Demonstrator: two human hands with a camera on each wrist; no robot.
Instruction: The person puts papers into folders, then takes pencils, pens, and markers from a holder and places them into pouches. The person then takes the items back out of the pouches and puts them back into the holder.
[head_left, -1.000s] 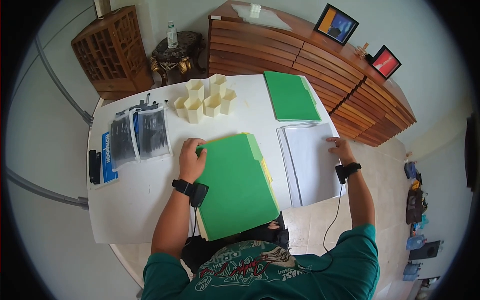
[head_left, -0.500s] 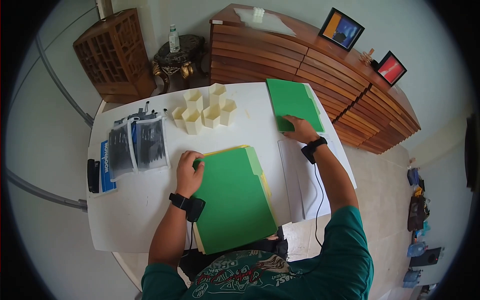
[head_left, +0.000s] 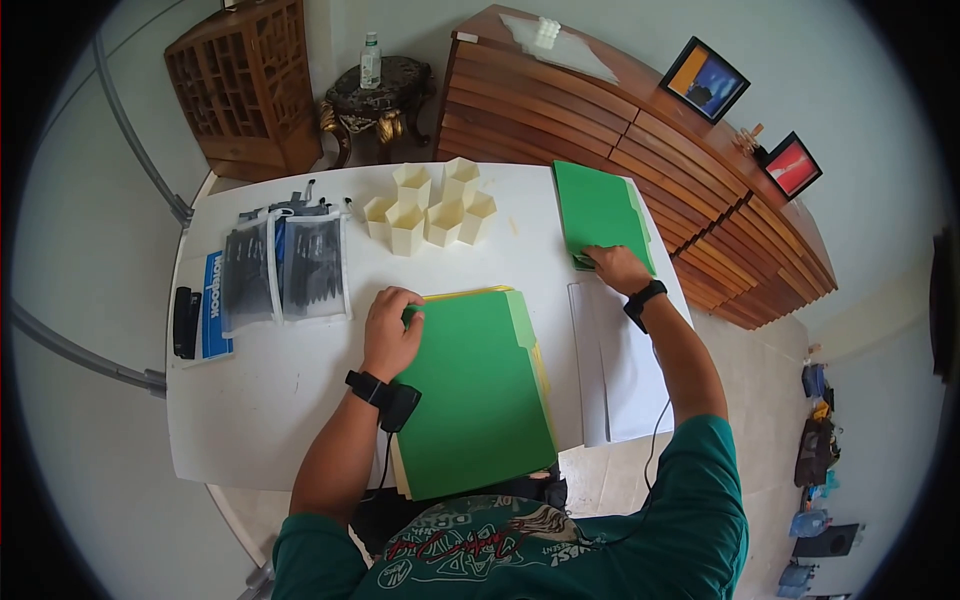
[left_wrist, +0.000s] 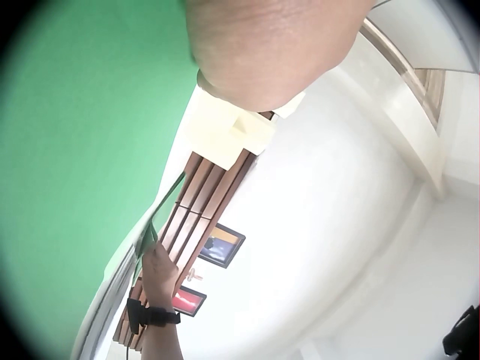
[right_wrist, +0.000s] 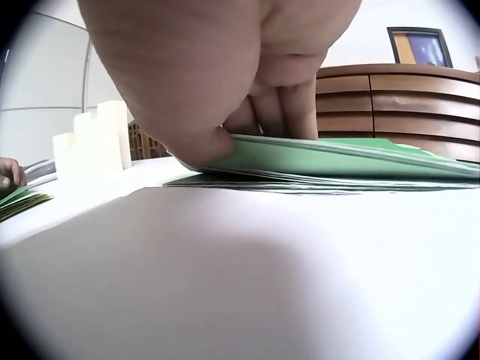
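At the table's far right lies a pile of green folders [head_left: 602,208]. My right hand [head_left: 618,268] pinches the near edge of the top folder, thumb below and fingers above. In the right wrist view this green folder [right_wrist: 300,156] bows up at that edge, apart from the layers beneath. My left hand [head_left: 393,332] rests at the upper left corner of another green folder stack [head_left: 475,390], thumb over its edge. Cream and yellow edges stick out from under that stack. Its fingers are mostly hidden in the left wrist view.
White papers [head_left: 625,365] lie just below the right-hand pile. Cream hexagonal cups [head_left: 445,222] stand at the table's back. Zip pouches [head_left: 285,265], a blue notebook [head_left: 214,305] and a black stapler [head_left: 185,322] lie at left. A wooden dresser [head_left: 560,110] stands behind.
My right hand has moved from the white papers up to the far green pile and now lifts the top folder's near edge. My left hand stays at its stack.
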